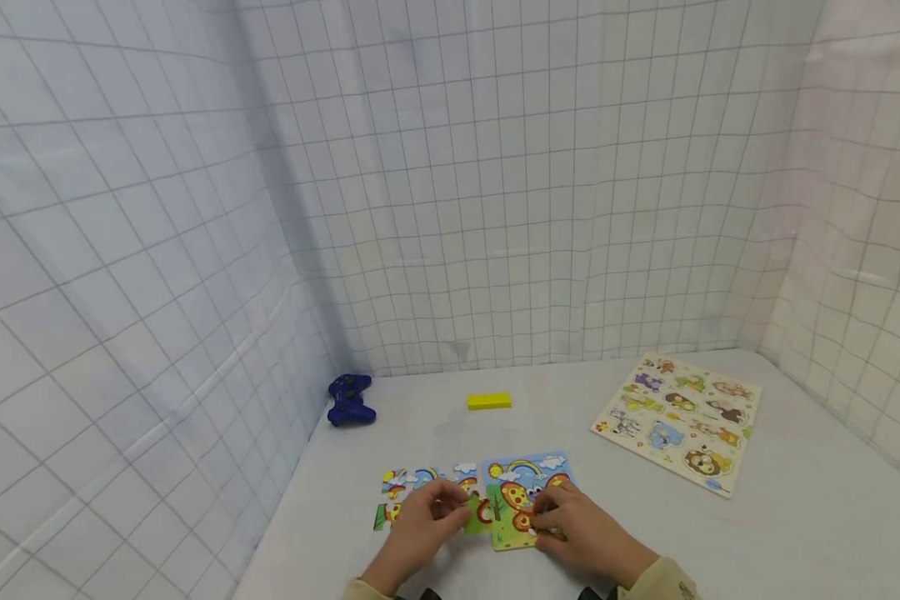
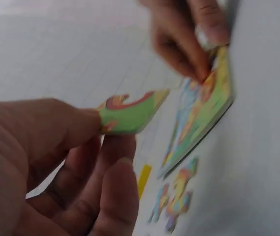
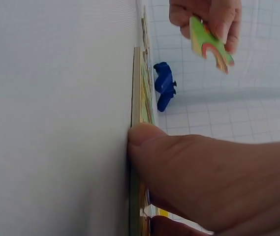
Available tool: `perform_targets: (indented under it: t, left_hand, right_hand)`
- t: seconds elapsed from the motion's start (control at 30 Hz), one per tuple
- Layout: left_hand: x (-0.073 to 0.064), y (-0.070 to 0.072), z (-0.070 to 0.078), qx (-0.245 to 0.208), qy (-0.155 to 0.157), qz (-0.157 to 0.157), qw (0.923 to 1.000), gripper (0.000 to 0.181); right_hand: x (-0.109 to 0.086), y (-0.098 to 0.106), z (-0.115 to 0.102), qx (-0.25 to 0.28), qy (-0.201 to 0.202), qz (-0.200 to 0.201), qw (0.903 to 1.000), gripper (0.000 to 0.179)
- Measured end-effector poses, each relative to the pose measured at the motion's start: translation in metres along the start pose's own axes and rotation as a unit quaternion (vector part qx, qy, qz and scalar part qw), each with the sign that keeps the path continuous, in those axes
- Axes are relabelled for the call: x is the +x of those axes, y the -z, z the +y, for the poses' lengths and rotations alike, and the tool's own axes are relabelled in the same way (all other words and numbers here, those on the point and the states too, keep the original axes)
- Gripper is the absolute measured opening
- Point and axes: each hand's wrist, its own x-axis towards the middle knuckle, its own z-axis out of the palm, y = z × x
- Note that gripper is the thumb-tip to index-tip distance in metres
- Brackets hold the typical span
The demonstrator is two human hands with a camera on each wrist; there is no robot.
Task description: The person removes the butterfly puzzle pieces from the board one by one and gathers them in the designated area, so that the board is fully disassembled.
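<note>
Three gridded walls (image 1: 532,192) border a white table (image 1: 420,442); on its near side, the left hand (image 1: 422,523) pinches a green piece (image 1: 480,515) beside the butterfly puzzle (image 1: 506,535), which the right hand (image 1: 583,530) grips.

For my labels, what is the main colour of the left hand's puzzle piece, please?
The puzzle piece is mainly green, clearest in the left wrist view.

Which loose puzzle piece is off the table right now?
The green puzzle piece with the red curve, pinched in the left hand. The other loose pieces lie on the table.
</note>
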Motion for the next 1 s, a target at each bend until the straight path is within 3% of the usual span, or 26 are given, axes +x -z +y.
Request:
perform_targets:
  t: [0.13,0.2,0.33,0.5,0.63,0.83,1.0]
  left_hand:
    - [-0.019,0.049,-0.010,-0.020,0.066,0.007,0.9976,0.025]
    - [-0.028,0.068,-0.017,-0.009,0.088,0.005,0.9961,0.025]
    - [-0.038,0.091,-0.027,0.042,0.114,-0.001,0.9926,0.023]
    - [-0.043,0.097,-0.032,0.099,0.144,0.022,0.9844,0.018]
    - [-0.045,0.099,-0.030,0.112,0.164,0.028,0.9796,0.016]
    - [-0.046,0.098,-0.030,0.134,0.159,0.020,0.9780,0.017]
    - [-0.046,0.093,-0.030,0.195,0.147,0.035,0.9692,0.025]
  right_hand:
    - [-0.001,-0.002,0.000,0.005,-0.008,-0.007,0.9999,0.026]
    - [-0.001,-0.002,0.001,0.004,-0.010,-0.006,0.9999,0.025]
    - [-0.001,0.000,0.001,-0.002,-0.010,0.002,0.9999,0.023]
    - [-0.002,0.001,0.001,0.008,-0.018,-0.006,0.9998,0.024]
    - [-0.002,0.000,0.002,0.015,-0.016,-0.010,0.9997,0.024]
    - [-0.003,-0.001,0.001,0.010,-0.006,0.002,0.9999,0.025]
    - [-0.003,0.001,0.000,0.006,0.005,0.008,0.9999,0.025]
